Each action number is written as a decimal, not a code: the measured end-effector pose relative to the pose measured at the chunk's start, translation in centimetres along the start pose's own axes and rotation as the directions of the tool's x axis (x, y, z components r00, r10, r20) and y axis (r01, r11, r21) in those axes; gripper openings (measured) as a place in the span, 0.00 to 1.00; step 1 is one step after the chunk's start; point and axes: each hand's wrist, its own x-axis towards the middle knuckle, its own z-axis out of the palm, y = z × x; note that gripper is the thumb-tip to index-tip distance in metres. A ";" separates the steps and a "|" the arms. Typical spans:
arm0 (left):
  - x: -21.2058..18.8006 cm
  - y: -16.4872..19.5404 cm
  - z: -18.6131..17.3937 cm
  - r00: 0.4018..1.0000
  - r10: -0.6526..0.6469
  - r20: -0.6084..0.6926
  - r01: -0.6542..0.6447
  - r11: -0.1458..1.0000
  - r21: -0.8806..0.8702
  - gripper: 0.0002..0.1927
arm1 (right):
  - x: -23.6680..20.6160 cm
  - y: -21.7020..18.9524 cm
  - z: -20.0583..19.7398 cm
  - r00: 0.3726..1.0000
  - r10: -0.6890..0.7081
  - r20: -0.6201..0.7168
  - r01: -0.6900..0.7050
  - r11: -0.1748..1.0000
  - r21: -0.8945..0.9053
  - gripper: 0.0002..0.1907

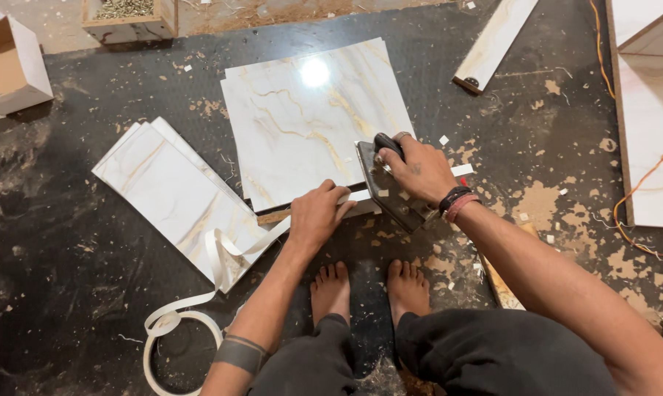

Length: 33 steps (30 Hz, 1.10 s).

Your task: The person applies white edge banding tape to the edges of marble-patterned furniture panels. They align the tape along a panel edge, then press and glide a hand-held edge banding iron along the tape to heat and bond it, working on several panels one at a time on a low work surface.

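Head view, looking down at a squatting person's bare feet on a dark, chip-strewn floor. At frame centre the right hand [419,170], fingers closed around the handle, presses a flat clothes iron [387,187] on the near edge of a marble-patterned board [309,121]. Just left, the left hand [317,214] has its fingers curled down, pinning white edge-banding tape [221,260] that trails toward lower left. More boards [173,194] lie at left. The left fingers sit close to the iron; a slip could burn them or skew the tape
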 end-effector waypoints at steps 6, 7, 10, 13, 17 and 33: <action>0.2 -1.2 -0.2 0.996 -0.090 0.001 0.090 0.996 -0.029 0.14 | 1.5 1.4 0.7 0.999 -0.014 0.049 0.010 0.996 0.087 0.26; 0.2 -1.3 -0.2 0.996 -0.089 -0.011 0.088 0.996 -0.030 0.14 | 1.7 2.3 0.5 0.998 -0.057 0.015 0.056 0.994 0.095 0.26; -0.1 -1.5 -0.1 0.994 -0.108 -0.007 0.108 0.993 -0.039 0.15 | 1.7 5.7 -1.1 0.994 -0.089 -0.056 0.092 0.994 0.059 0.27; -0.4 -1.4 -0.3 0.994 -0.109 -0.009 0.109 0.993 -0.052 0.14 | 1.1 9.3 -3.9 0.983 -0.115 -0.146 0.111 0.993 -0.036 0.27; -0.7 -1.0 -0.8 0.993 -0.120 -0.009 0.120 0.992 -0.049 0.13 | 0.1 11.6 -6.0 0.974 0.113 -0.195 -0.135 0.986 -0.102 0.26; -0.9 -2.4 -2.0 0.992 -0.092 0.084 0.094 0.996 -0.012 0.13 | 0.3 -2.3 3.2 0.997 -0.031 0.067 0.026 0.997 0.078 0.26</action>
